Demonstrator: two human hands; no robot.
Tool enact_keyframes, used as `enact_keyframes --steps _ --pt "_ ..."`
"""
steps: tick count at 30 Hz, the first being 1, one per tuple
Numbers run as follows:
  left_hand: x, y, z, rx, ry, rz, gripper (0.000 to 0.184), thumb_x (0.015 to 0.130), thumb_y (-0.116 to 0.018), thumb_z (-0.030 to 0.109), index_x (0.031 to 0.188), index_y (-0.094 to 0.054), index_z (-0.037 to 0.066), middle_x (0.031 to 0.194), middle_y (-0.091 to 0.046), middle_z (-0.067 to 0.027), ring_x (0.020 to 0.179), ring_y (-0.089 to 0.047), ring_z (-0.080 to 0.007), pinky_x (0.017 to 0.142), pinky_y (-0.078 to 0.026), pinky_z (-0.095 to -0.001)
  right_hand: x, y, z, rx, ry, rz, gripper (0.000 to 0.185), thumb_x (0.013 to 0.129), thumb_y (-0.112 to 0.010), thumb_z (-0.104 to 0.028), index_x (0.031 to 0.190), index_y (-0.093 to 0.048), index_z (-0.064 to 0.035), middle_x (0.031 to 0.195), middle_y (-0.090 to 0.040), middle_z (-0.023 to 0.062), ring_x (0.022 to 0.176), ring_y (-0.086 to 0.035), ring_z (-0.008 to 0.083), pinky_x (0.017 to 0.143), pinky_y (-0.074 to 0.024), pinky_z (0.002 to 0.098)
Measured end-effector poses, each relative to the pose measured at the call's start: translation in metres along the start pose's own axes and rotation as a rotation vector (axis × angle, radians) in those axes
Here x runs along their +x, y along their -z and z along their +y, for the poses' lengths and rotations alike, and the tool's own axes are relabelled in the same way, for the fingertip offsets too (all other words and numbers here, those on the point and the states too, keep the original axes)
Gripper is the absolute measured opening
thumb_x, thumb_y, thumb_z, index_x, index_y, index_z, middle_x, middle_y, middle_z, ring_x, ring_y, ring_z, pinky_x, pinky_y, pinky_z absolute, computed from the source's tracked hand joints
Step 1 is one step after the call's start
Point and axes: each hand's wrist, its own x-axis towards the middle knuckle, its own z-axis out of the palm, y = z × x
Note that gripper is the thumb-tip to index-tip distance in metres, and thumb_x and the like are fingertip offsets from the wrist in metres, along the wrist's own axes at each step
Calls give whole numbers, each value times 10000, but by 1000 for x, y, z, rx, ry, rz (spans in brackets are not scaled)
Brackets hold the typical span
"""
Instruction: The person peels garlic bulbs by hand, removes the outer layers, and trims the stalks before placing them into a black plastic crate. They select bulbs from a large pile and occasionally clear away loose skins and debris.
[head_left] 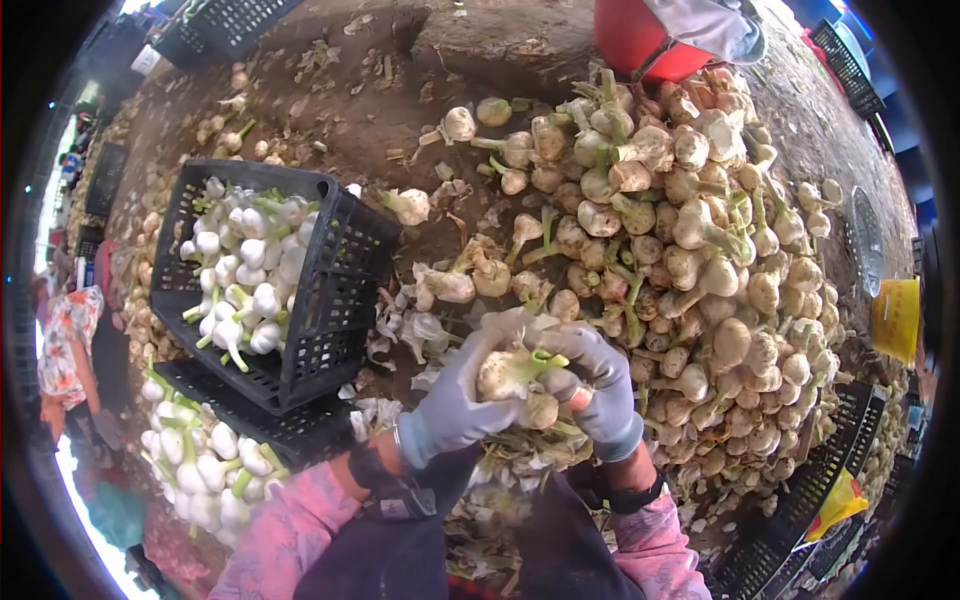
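Both hands wear grey gloves and meet in front of my lap. My left hand (462,392) is closed around a garlic bulb (498,376), whose short green stem points right. My right hand (600,388) is closed at the stem end, with a bare thumb tip poking through the glove. A second bulb (541,410) shows just below the hands; whether it is held I cannot tell. Loose peeled skins (425,335) lie beyond my left hand. A large heap of unpeeled garlic (690,260) spreads beyond and beside my right hand.
A tilted black crate (340,290) of clean white garlic stands at left, with more white bulbs (205,460) below it. A red container (650,45) with cloth sits at the top. At right are a yellow bucket (895,320) and another black crate (800,500). Another person (75,345) is at far left.
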Motion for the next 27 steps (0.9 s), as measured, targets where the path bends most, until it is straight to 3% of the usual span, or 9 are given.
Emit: enact_keyframes --steps 1,4,5,9,13,17,23,25,27 --pt "-2 -1 1 7 20 -15 806 827 -712 91 1509 -291 7 1349 -501 -85 1160 -538 -147 980 -454 -293 -1 2 1 131 -60 -8 405 878 -728 -345 1096 -698 -4 1065 -676 93 993 -614 173 867 -481 305" --pt "-3 14 10 -638 542 -183 740 869 -672 73 1502 -297 -5 1271 -551 -65 1103 -543 -112 949 -456 -269 -4 10 5 411 -188 -51 427 879 -722 -358 1094 -702 11 1063 -683 103 992 -623 185 877 -481 308" --pt "-2 14 22 -504 652 -122 596 891 -674 90 1424 -423 -5 1153 -610 -33 1032 -565 -93 900 -466 -247 -3 13 5 422 -192 -79 431 881 -719 -360 1091 -704 17 1061 -684 107 990 -627 188 874 -483 310" --pt "-1 6 11 -231 247 -58 200 926 -640 77 1118 -640 20 1088 -642 -26 971 -567 -102 818 -467 -253 -4 5 3 372 -306 -72 380 902 -700 -299 1070 -703 42 1060 -684 121 965 -641 187 862 -501 309" --pt "-2 7 7 489 -379 141 183 854 -696 106 1029 -672 59 1027 -651 -101 931 -626 -245 833 -490 -361 -9 -13 16 653 -427 94 308 929 -643 -193 1116 -655 51 1042 -676 94 875 -631 131 750 -507 273" --pt "-4 7 27 841 -829 38 300 711 -683 110 1009 -666 77 1017 -643 -76 938 -611 -280 802 -488 -425 1 -9 6 875 -587 244 283 940 -608 -135 1146 -618 60 1019 -669 101 697 -561 108 623 -437 245" --pt "-2 7 22 809 -803 -205 248 712 -685 121 954 -641 92 971 -630 -52 899 -616 -271 778 -495 -411 1 -6 23 934 -594 449 193 942 -628 -127 1061 -630 25 823 -635 28 609 -525 93 540 -395 207" --pt "-15 -1 14 799 -580 -458 213 715 -686 130 923 -649 102 929 -632 -55 867 -626 -276 757 -502 -406 7 21 40 1019 -512 519 179 954 -636 -184 997 -619 -10 664 -539 -45 563 -496 58 521 -412 178" --pt "-11 1 10 1021 -190 -752 165 729 -707 171 879 -671 113 888 -634 -72 842 -633 -300 744 -508 -405 15 40 38 958 -432 633 225 958 -623 -171 1084 -619 16 770 -584 -3 622 -535 63 561 -463 178"
